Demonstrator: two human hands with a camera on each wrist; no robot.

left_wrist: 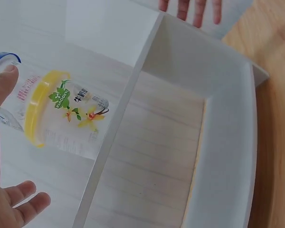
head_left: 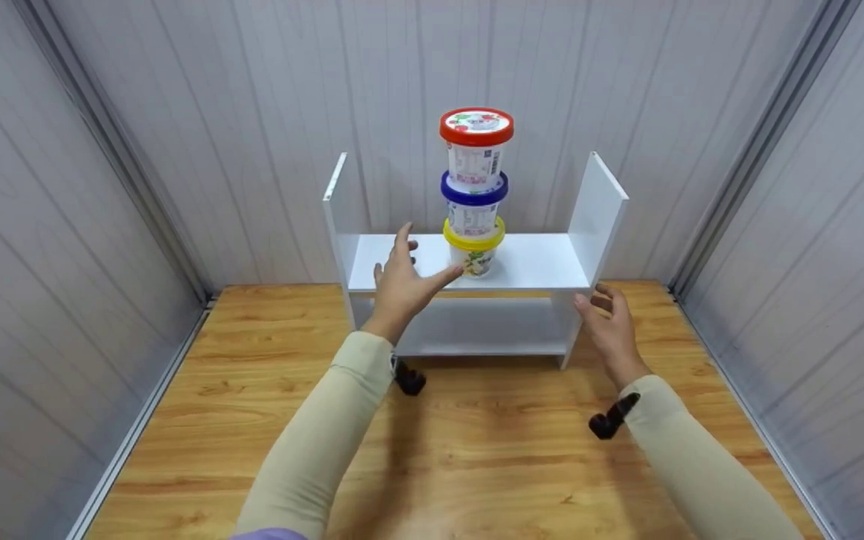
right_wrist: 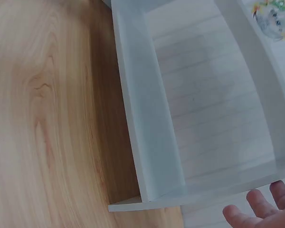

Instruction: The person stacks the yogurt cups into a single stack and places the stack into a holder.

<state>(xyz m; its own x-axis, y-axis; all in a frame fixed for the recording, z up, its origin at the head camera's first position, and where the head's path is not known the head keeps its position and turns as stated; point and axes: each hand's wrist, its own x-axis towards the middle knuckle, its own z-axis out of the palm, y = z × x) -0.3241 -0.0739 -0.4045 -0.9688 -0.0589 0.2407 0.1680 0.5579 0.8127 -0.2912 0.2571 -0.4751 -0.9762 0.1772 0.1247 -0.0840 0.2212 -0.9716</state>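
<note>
Three lidded tubs stand stacked on the upper board of a white shelf (head_left: 394, 262). The red-lidded tub (head_left: 475, 157) is on top, the blue-lidded tub (head_left: 473, 214) in the middle and the yellow-lidded tub (head_left: 477, 259) at the bottom, with flowers printed on its side (left_wrist: 73, 114). My left hand (head_left: 406, 289) is just left of the stack, fingers spread, thumb pointing toward the yellow-lidded tub. Beside the shelf's right side panel (head_left: 601, 217) is my right hand (head_left: 612, 326), its fingers loosely bent, fingertips (right_wrist: 259, 202) right at the panel's edge.
Below the upper board, the shelf has a lower compartment with a board (head_left: 484, 326) across it. A left side panel (head_left: 338, 217) rises above the upper board. Wood-patterned flooring (head_left: 477, 450) lies in front, and pale ribbed walls (head_left: 267, 135) enclose the back and sides.
</note>
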